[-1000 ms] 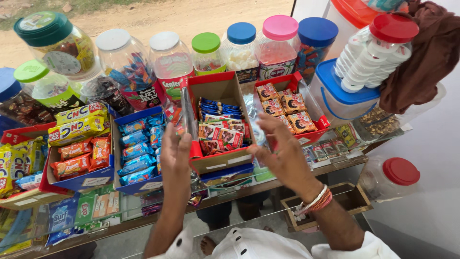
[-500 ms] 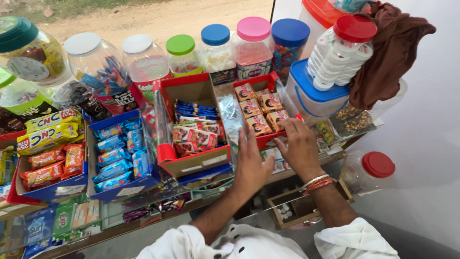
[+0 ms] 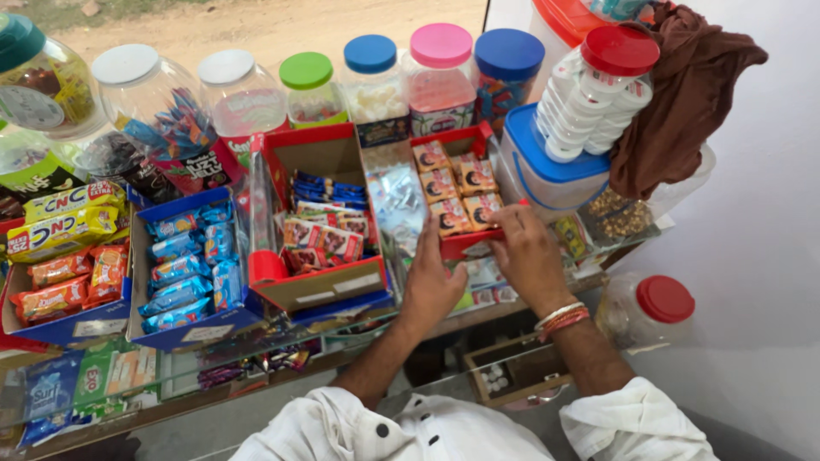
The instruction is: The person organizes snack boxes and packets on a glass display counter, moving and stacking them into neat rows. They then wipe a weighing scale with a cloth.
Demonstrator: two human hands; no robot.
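Hands on small red cardboard box of orange snack packets (image 3: 457,201), at counter's right. Left hand (image 3: 431,286) at near-left corner, fingers (image 3: 424,248) together, flat on front edge. Right hand (image 3: 528,248) at near-right corner, fingertips (image 3: 504,215) pinching rim. Long axis runs away from body.

glossy plastic jars (image 3: 440,81), cardboard box (image 3: 457,192)

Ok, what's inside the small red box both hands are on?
The red box holds orange biscuit packs in two rows. Its near end is covered by the left hand and right hand, so anything there is hidden.
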